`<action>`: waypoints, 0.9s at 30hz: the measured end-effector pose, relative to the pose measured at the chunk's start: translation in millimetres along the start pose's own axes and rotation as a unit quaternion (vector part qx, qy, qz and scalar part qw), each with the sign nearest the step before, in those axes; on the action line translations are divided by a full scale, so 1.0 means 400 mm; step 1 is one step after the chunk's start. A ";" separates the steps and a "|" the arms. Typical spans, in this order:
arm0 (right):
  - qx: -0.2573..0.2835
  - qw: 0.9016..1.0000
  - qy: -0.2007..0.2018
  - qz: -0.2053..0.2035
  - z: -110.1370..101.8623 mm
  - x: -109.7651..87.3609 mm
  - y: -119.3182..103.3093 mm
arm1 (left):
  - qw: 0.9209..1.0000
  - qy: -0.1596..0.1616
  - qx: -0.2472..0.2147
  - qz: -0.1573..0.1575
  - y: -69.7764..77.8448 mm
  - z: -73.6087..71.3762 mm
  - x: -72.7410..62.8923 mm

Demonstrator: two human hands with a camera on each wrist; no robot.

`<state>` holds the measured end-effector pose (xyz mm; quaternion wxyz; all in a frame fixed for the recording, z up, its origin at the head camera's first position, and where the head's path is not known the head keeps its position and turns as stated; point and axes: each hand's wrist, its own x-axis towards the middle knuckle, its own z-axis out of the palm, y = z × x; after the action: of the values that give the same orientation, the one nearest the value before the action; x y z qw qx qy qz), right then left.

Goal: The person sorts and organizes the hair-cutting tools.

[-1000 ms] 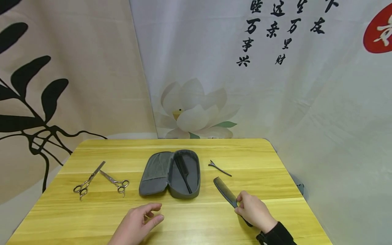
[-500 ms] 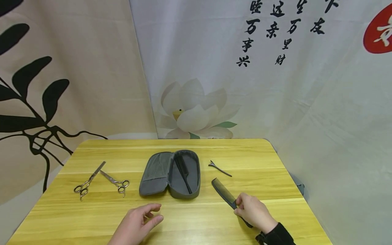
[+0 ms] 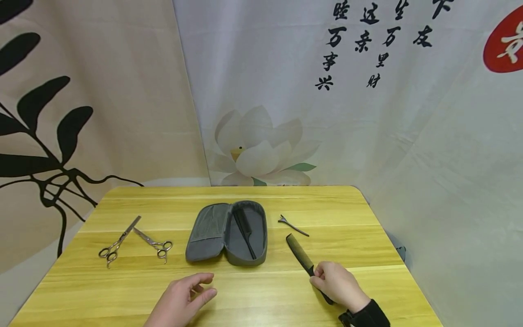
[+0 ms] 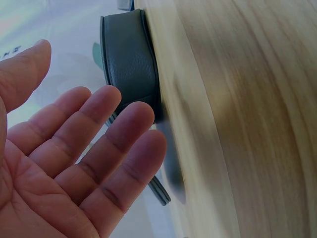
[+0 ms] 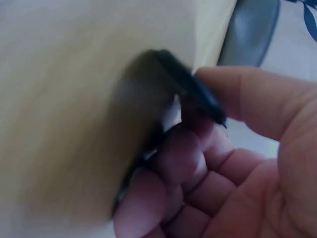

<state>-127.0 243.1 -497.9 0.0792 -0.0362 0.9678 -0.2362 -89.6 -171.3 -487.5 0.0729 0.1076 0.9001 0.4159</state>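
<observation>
My right hand (image 3: 337, 284) pinches a dark comb (image 3: 301, 254) near its handle, between thumb and fingers, over the right part of the table. The comb's toothed end points away and to the left. In the right wrist view, the comb's dark handle (image 5: 190, 87) lies between thumb and curled fingers, slightly blurred. My left hand (image 3: 181, 297) holds nothing, its fingers relaxed and spread from the thumb, in front of an unzipped grey case (image 3: 256, 229). A black comb (image 3: 243, 222) lies inside that case. The left wrist view shows the case's side (image 4: 131, 59) beyond my fingertips.
Two pairs of scissors (image 3: 124, 235) (image 3: 148, 239) lie at the left of the table (image 3: 245, 302). A slim hair clip (image 3: 295, 226) rests right of the case, just beyond the held comb. A printed curtain (image 3: 261, 81) hangs behind the table's far edge.
My right hand has shifted slightly left and toward me. The comb in it has turned, its toothed end swinging a little left, then back right. My left hand has hardly moved.
</observation>
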 end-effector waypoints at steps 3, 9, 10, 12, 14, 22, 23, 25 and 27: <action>0.034 0.999 -0.013 -0.009 0.000 0.002 0.009 | 1.000 0.000 -0.001 0.001 0.001 0.000 -0.001; 0.175 0.982 -0.064 0.006 -0.015 0.009 0.025 | 1.000 0.001 -0.004 0.007 0.002 0.000 0.000; 0.193 0.979 -0.070 0.008 -0.015 0.010 0.027 | 1.000 0.002 -0.004 0.008 0.002 0.000 0.000; 0.222 0.972 -0.079 0.015 -0.015 0.014 0.031 | 1.000 0.003 -0.004 0.009 0.002 0.000 0.000; 0.238 0.968 -0.081 0.018 -0.012 0.017 0.035 | 1.000 0.004 -0.004 0.008 0.003 0.000 -0.003; 0.334 0.936 -0.103 0.031 -0.001 0.027 0.060 | 1.000 -0.001 -0.011 0.005 0.000 0.002 -0.002; 0.350 0.930 -0.109 0.032 0.000 0.028 0.065 | 1.000 -0.002 -0.011 0.005 0.000 0.003 0.000; 0.378 0.918 -0.116 0.036 0.002 0.031 0.073 | 1.000 -0.004 -0.012 0.003 -0.001 0.005 0.002; 0.399 0.908 -0.120 0.041 0.006 0.034 0.082 | 1.000 -0.005 -0.012 0.002 0.000 0.007 0.003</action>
<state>-141.2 269.6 -517.0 0.2120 0.0096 0.7764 -0.5934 -90.0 -169.1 -489.3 0.0779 0.1102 0.8944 0.4263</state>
